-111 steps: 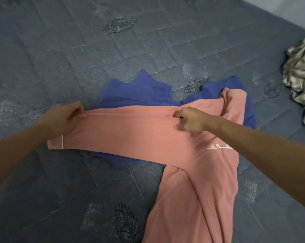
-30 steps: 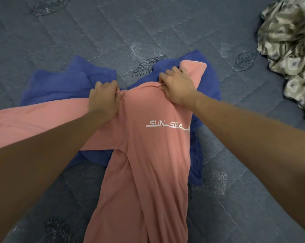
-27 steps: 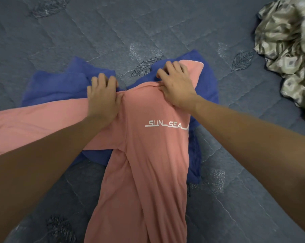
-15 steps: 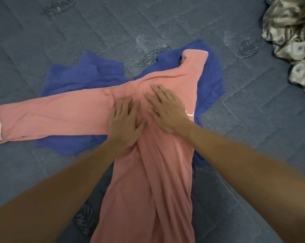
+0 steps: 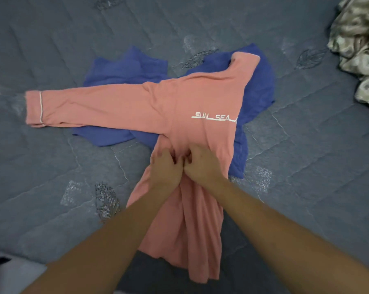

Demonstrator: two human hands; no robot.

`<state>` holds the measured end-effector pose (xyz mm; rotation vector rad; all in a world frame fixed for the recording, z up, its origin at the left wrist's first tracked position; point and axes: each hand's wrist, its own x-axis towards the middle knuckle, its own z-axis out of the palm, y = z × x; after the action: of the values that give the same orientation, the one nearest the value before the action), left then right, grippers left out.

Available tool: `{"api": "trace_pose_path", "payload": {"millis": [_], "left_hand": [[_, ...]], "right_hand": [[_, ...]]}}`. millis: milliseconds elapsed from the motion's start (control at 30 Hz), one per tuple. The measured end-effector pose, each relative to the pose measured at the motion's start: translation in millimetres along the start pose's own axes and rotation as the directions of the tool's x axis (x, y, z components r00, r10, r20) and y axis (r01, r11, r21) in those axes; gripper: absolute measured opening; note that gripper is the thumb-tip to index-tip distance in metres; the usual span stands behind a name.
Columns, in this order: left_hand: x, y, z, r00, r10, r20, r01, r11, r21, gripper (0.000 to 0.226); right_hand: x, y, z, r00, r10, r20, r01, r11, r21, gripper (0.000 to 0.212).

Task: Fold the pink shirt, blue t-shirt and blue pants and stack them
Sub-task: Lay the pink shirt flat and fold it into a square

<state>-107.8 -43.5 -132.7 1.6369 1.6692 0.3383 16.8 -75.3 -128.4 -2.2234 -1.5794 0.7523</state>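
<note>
A pink long-sleeved shirt (image 5: 179, 107) with white lettering lies spread on the bed, one sleeve stretched out to the left and its body running toward me. Blue cloth (image 5: 124, 75) lies crumpled under it and shows on both sides; I cannot tell the blue t-shirt from the blue pants. My left hand (image 5: 164, 166) and my right hand (image 5: 200, 164) sit knuckle to knuckle on the middle of the shirt's body. The fingers of both hands are curled into the pink fabric, pinching it.
The grey quilted bed cover (image 5: 62, 187) surrounds the clothes. A bunched beige patterned cloth (image 5: 357, 49) lies at the far right. The bed's near edge (image 5: 9, 253) shows at the bottom left.
Both hands slid from the shirt's shoulders down its body toward me. Their fingers went from flat on the fabric to curled and pinching it. The left sleeve stays laid out.
</note>
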Motion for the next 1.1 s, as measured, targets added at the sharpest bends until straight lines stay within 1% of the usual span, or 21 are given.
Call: {"api": "trace_pose_path", "payload": {"millis": [67, 100, 133, 200, 233, 267, 300, 333, 400, 433, 500, 600, 633, 667, 700, 733, 800, 900, 967, 1033, 1100], "left_hand": [[-4.8, 3.4, 4.1, 0.994, -0.102, 0.049, 0.104, 0.993, -0.053, 0.026], [-7.7, 3.9, 4.6, 0.990, -0.116, 0.080, 0.122, 0.990, -0.075, 0.025], [-9.5, 3.7, 3.9, 0.989, -0.110, 0.095, 0.119, 0.989, -0.086, 0.028], [-10.0, 0.7, 3.1, 0.991, -0.082, 0.110, 0.091, 0.993, -0.081, 0.035], [-11.6, -0.1, 1.2, 0.991, -0.065, 0.119, 0.076, 0.993, -0.089, 0.032], [-13.3, -1.2, 0.2, 0.990, -0.043, 0.132, 0.060, 0.990, -0.131, 0.025], [-15.7, -2.7, -0.6, 0.989, -0.028, 0.147, 0.061, 0.973, -0.223, 0.014], [-19.8, -3.5, -1.9, 0.985, -0.019, 0.170, 0.076, 0.938, -0.337, 0.005], [-31.9, -6.6, -5.2, 0.973, -0.027, 0.231, 0.140, 0.861, -0.490, 0.015], [-39.4, -8.3, -7.4, 0.963, -0.035, 0.266, 0.174, 0.837, -0.519, 0.020], [-55.0, -12.1, -11.7, 0.934, -0.056, 0.353, 0.236, 0.837, -0.493, 0.024], [-80.2, -24.9, -14.8, 0.840, -0.064, 0.539, 0.342, 0.834, -0.434, 0.015], [-88.6, -30.4, -15.6, 0.810, -0.045, 0.584, 0.358, 0.828, -0.433, 0.014], [-95.5, -36.6, -15.9, 0.797, -0.029, 0.603, 0.362, 0.822, -0.439, 0.017], [-101.0, -42.4, -16.7, 0.802, -0.024, 0.596, 0.356, 0.821, -0.446, 0.022], [-105.2, -47.7, -18.7, 0.823, -0.025, 0.567, 0.339, 0.823, -0.456, 0.025], [-112.1, -56.5, -25.9, 0.868, -0.028, 0.495, 0.302, 0.822, -0.483, 0.025], [-121.4, -69.8, -37.1, 0.881, -0.037, 0.471, 0.291, 0.828, -0.479, 0.022], [-128.5, -75.9, -45.6, 0.858, -0.058, 0.511, 0.333, 0.820, -0.466, 0.019], [-132.7, -84.5, -54.7, 0.832, -0.075, 0.550, 0.356, 0.832, -0.425, 0.017], [-134.3, -94.5, -66.0, 0.821, -0.091, 0.564, 0.374, 0.832, -0.410, 0.019]], "right_hand": [[1.0, 4.5, -3.4, 0.998, -0.037, 0.047, 0.036, 0.999, 0.011, 0.011], [0.4, 8.0, -5.5, 0.994, -0.065, 0.082, 0.063, 0.998, 0.032, 0.015], [0.0, 11.0, -8.2, 0.988, -0.102, 0.114, 0.096, 0.994, 0.058, 0.024], [0.6, 15.2, -14.4, 0.962, -0.201, 0.183, 0.188, 0.978, 0.087, 0.049], [1.7, 15.6, -17.2, 0.938, -0.264, 0.223, 0.252, 0.964, 0.081, 0.062], [4.4, 15.7, -19.7, 0.909, -0.318, 0.270, 0.315, 0.947, 0.055, 0.073], [8.4, 15.0, -22.8, 0.879, -0.356, 0.318, 0.371, 0.928, 0.015, 0.078], [13.2, 12.4, -26.4, 0.848, -0.389, 0.359, 0.430, 0.902, -0.037, 0.076], [22.5, 4.1, -33.8, 0.795, -0.444, 0.412, 0.537, 0.832, -0.140, 0.055], [26.0, -0.9, -37.2, 0.778, -0.465, 0.422, 0.575, 0.797, -0.182, 0.042], [31.9, -9.4, -42.3, 0.756, -0.512, 0.408, 0.629, 0.741, -0.234, 0.025], [38.7, -18.6, -45.2, 0.715, -0.580, 0.391, 0.694, 0.657, -0.295, 0.015], [40.0, -22.1, -45.3, 0.701, -0.599, 0.387, 0.712, 0.622, -0.327, 0.014], [41.2, -25.1, -44.4, 0.687, -0.619, 0.381, 0.726, 0.588, -0.356, 0.013], [41.4, -28.5, -43.5, 0.676, -0.630, 0.382, 0.736, 0.559, -0.381, 0.014], [40.4, -32.1, -42.1, 0.665, -0.632, 0.397, 0.745, 0.533, -0.400, 0.015], [35.1, -40.6, -39.2, 0.634, -0.601, 0.487, 0.773, 0.495, -0.396, 0.019], [27.5, -49.5, -34.0, 0.597, -0.502, 0.625, 0.793, 0.488, -0.366, 0.028], [24.4, -53.5, -32.8, 0.609, -0.456, 0.649, 0.779, 0.498, -0.381, 0.034], [23.7, -57.3, -34.6, 0.644, -0.450, 0.619, 0.751, 0.523, -0.403, 0.034], [24.5, -62.3, -37.1, 0.689, -0.447, 0.570, 0.712, 0.562, -0.421, 0.034]]}}
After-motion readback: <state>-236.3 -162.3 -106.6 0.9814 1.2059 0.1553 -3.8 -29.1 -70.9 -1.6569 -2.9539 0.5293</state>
